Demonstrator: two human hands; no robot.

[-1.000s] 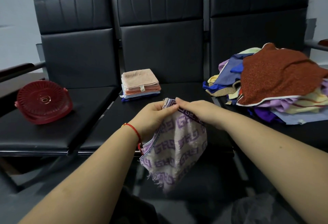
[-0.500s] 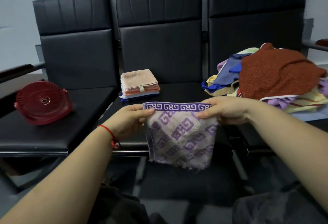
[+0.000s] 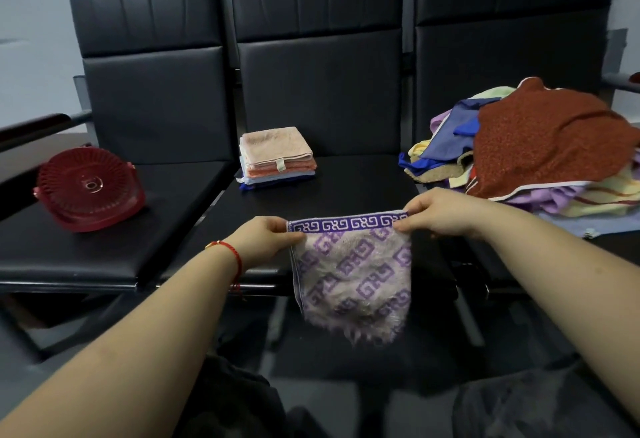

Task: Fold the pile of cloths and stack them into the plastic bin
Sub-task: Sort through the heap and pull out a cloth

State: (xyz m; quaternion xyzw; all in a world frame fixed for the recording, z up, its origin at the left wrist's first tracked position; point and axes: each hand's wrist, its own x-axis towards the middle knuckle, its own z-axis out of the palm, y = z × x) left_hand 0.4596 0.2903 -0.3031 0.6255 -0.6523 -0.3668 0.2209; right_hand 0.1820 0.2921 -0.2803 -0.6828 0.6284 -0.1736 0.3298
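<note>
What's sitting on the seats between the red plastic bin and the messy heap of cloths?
In the head view, a stack of folded cloths sits on the middle black seat between them.

Head view, facing down-forward, close over hands [image 3: 349, 229]

Three black seats [image 3: 114, 257] in a row: red bin [image 3: 88, 189] on the left, folded stack [image 3: 277, 157] on the middle, cloth pile [image 3: 540, 153] on the right.

We find bare seat [image 3: 349, 188] between the folded stack [image 3: 278, 157] at far centre and the loose pile [image 3: 540, 157] filling the right seat. On the left seat, the red bin [image 3: 88, 189] leaves its near part open.
</note>
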